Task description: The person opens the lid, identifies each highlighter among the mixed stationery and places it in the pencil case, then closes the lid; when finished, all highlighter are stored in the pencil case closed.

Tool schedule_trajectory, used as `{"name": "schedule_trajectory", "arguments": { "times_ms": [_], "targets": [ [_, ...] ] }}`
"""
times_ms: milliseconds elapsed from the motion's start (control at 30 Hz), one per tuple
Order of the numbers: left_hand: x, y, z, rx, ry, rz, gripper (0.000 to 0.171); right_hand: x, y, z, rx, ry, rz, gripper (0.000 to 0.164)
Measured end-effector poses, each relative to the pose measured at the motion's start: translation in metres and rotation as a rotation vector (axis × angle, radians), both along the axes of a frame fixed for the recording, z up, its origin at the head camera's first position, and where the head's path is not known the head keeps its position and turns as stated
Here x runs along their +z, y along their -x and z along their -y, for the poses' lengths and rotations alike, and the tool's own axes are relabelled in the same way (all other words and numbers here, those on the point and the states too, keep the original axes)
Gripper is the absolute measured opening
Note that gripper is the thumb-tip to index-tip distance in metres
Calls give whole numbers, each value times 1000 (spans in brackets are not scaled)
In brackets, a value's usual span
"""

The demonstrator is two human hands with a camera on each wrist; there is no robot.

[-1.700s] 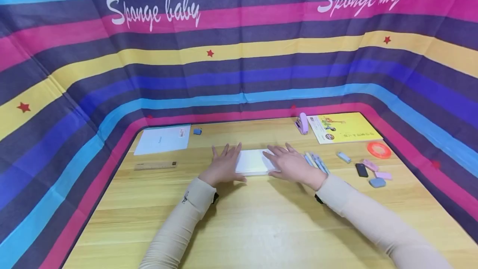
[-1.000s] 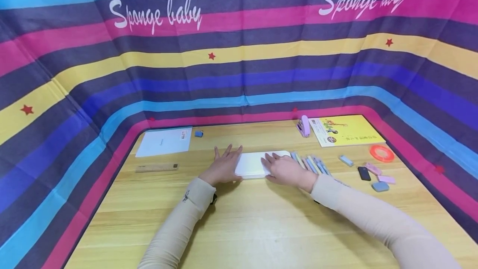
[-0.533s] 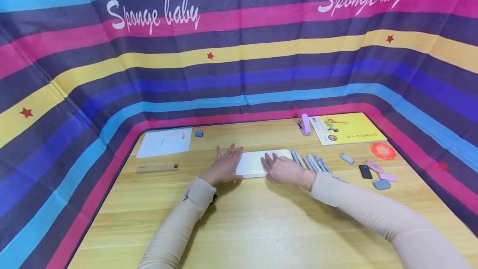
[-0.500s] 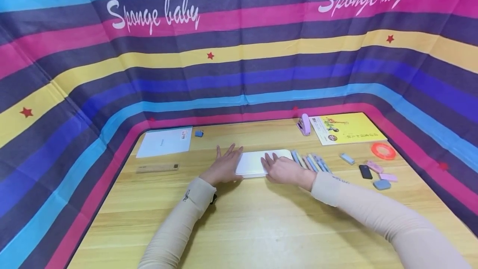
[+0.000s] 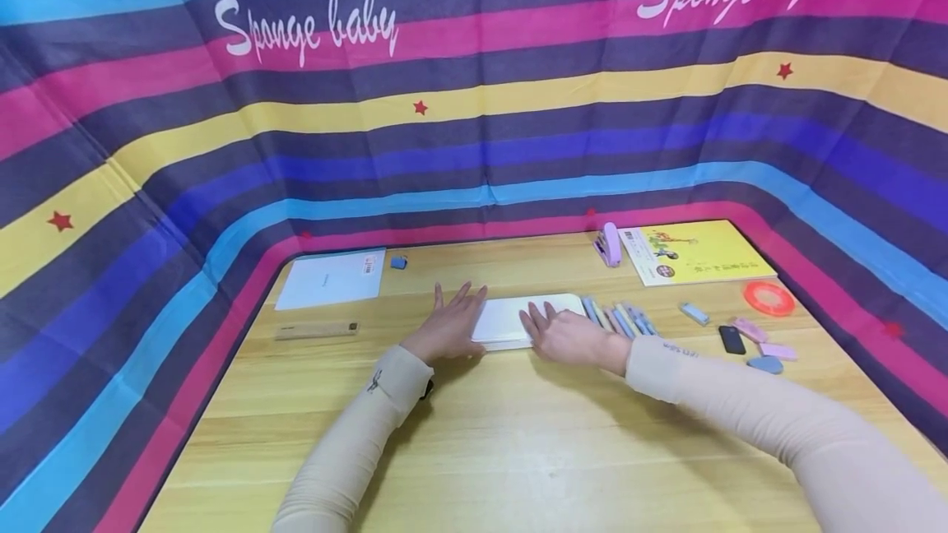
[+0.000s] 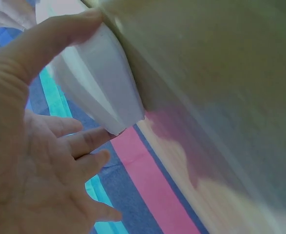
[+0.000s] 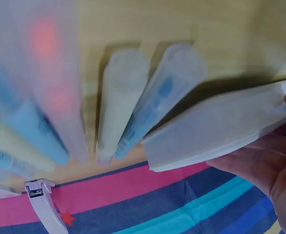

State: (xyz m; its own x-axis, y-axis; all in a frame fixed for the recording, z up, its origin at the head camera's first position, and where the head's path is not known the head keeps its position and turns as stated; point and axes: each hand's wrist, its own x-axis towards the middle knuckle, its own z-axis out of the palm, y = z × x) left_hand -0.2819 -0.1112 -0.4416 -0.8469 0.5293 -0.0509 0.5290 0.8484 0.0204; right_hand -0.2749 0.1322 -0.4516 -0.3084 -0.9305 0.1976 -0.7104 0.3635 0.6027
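A thick white pad [image 5: 506, 322], with rounded corners and looking like stacked small notebooks, lies flat on the wooden table between both hands. My left hand [image 5: 449, 329] is spread against its left end. In the left wrist view, the thumb rests along one edge of the pad [image 6: 104, 73] and a fingertip touches its corner; the other fingers are loosely bent. My right hand [image 5: 566, 337] has bent fingers over the pad's right part, with its thumb at the near edge. The right wrist view shows the pad's long side [image 7: 216, 131], with fingers on its upper face.
Several pastel pens [image 5: 620, 320] lie right of the pad. Beyond are a purple stapler [image 5: 609, 244], yellow book [image 5: 696, 253], orange tape roll [image 5: 769, 298] and several erasers [image 5: 776, 351]. At left are a pale booklet [image 5: 326, 280], ruler [image 5: 317, 330] and blue sharpener-like block [image 5: 398, 262].
My right hand has moved left from the pad's right end onto its upper face, its fingers now bent. The left hand has stayed at the left end. The view has shifted slightly.
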Motion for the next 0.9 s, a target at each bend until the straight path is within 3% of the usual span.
{"name": "schedule_trajectory", "arguments": {
  "times_ms": [233,500,567,733,900],
  "targets": [
    [1,-1,0,14,-47,17,107,8,5,-4,10,7,41,49],
    [-6,0,10,101,-137,32,121,18,6,-6,-5,124,163,45],
    [-6,-2,11,136,-123,14,123,20,6,-7,-24,125,184,44],
    [-10,-8,12,225,10,1,120,23,9,-8,-52,172,237,42],
    [-11,-11,10,239,63,9,109,23,16,-6,-92,244,324,41]
  ]
}}
